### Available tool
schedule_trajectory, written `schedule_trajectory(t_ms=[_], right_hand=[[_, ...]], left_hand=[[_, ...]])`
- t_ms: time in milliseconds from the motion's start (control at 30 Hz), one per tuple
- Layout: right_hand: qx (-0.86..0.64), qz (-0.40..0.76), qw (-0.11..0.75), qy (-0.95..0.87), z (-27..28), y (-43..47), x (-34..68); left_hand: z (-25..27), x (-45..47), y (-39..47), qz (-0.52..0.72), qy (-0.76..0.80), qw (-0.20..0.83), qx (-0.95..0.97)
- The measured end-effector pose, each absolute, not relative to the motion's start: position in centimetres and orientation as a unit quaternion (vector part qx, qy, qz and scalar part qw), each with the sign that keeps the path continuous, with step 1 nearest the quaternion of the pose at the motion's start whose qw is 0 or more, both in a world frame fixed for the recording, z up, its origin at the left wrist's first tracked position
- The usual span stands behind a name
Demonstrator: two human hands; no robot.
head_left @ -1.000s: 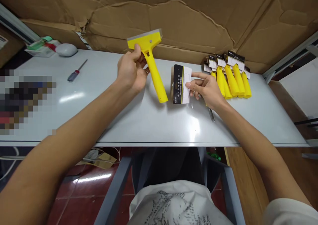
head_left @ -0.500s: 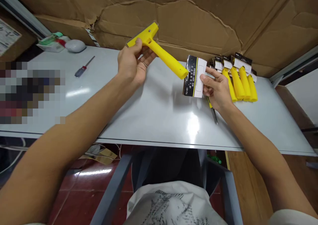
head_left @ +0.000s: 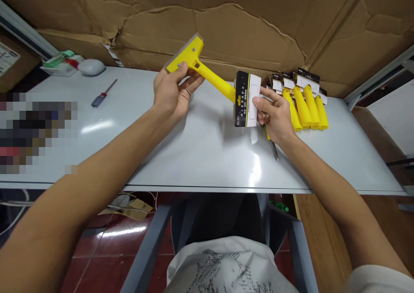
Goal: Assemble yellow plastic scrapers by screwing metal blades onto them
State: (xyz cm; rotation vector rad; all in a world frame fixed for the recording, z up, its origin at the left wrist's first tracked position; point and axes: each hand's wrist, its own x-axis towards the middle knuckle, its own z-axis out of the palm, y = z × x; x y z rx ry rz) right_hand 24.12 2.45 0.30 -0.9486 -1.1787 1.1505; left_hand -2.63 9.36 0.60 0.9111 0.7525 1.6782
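Observation:
My left hand [head_left: 174, 88] is closed on the head end of a yellow scraper [head_left: 213, 76], whose blade edge faces up and to the left. The scraper's handle slants down to the right, and its end is hidden behind a black and white card sleeve [head_left: 247, 99]. My right hand [head_left: 274, 112] pinches that card sleeve by its right side between thumb and fingers. Partly under my right hand, a tool with a yellow part and a dark tip [head_left: 274, 150] lies on the table.
Several yellow scrapers [head_left: 308, 107] with card sleeves lie at the right by the cardboard [head_left: 220, 30]. A screwdriver [head_left: 102, 95], a white rounded object [head_left: 91, 67] and a clear box [head_left: 58, 64] are on the left of the white table [head_left: 194, 159]. A blurred patch covers the far left.
The card sleeve has come over the end of the scraper's handle, which was in front of the card's left edge before. The view has shifted slightly. Both hands keep their holds.

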Motion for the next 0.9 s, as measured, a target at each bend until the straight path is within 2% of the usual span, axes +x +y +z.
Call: schedule_trajectory(t_ms=[167,400,600,667,800,900], right_hand=[[-0.417,0.453,0.582,-0.532,-0.5,2.7,24.2],[-0.457,0.500,0.491,-0.548,-0.5,2.6,24.0],[-0.429,0.491,0.551,-0.521,0.3,2.0,24.0],[-0.425,0.521,0.511,-0.536,0.8,1.9,24.5],[-0.426,0.565,0.372,-0.601,2.1,1.6,25.7],[-0.423,0.575,0.345,-0.609,2.9,1.0,25.8]], left_hand=[[0.0,-2.2,8.7,0.660,0.327,0.539,0.409],[0.2,-2.4,8.5,0.671,0.332,0.509,0.426],[0.9,-2.2,7.6,0.635,0.339,0.505,0.476],[1.2,-1.9,7.1,0.624,0.329,0.506,0.496],[1.6,-1.4,6.6,0.593,0.323,0.504,0.538],[1.9,-1.5,6.5,0.559,0.329,0.517,0.558]])
